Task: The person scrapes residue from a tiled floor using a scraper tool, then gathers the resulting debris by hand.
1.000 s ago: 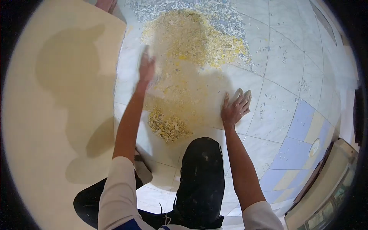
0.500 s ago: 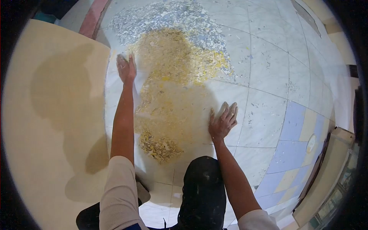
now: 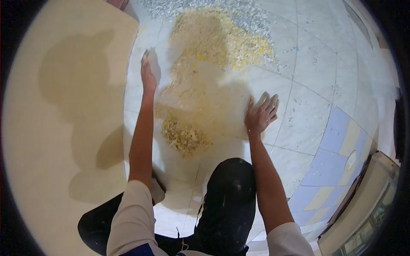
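My left hand is held edge-on near the wall, fingers stretched out, with nothing in it. To its right lies a wide patch of yellowish flakes and dust on the pale floor tiles. My right hand has its fingers spread, palm towards the floor, and holds nothing; it is to the right of the dusty patch. Between my forearms sits a small heap of yellow and brown flakes. Grey and white flakes cover the tiles at the top.
A cream wall runs down the left side. Blue and cream tiles lie at the right, beside a beige frame-like object. My dark-trousered knee is at the bottom centre. Scattered flakes dot the white tiles.
The view has shifted, so the floor and flakes appear higher. My left hand has turned from palm-down to edge-on. My right hand stays spread beside the dusty patch.
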`<state>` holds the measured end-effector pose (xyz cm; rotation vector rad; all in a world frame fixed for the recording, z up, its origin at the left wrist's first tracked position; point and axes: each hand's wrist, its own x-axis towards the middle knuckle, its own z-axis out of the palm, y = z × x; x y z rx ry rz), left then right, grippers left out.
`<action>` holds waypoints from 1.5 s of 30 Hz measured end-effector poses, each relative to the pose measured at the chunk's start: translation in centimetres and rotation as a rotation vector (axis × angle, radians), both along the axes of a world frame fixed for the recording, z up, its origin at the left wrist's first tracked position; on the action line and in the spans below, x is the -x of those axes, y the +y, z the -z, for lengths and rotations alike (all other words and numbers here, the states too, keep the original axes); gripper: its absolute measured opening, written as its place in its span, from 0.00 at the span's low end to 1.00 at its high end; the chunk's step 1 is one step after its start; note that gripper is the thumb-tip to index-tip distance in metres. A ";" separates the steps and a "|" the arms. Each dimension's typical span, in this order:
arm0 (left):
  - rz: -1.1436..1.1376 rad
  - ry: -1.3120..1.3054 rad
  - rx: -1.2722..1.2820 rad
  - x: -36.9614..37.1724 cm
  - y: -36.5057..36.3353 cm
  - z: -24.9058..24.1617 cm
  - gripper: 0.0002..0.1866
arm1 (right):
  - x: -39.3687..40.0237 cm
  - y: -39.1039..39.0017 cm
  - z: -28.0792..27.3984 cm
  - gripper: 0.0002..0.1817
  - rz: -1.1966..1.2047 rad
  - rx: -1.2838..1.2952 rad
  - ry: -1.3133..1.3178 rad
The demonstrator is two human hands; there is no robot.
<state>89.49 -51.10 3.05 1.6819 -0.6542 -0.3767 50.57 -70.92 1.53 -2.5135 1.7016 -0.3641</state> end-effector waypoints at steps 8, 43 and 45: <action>-0.968 0.236 0.196 26.4 20.3 2.1 0.31 | 0.2 0.0 1.0 0.40 -0.017 0.031 -0.020; -0.386 -0.125 0.295 3.5 -15.9 6.2 0.35 | 0.2 -0.4 0.1 0.38 0.001 -0.007 -0.031; -0.310 0.069 0.309 7.2 -11.5 0.8 0.37 | 0.3 -0.2 0.4 0.38 0.002 0.006 -0.036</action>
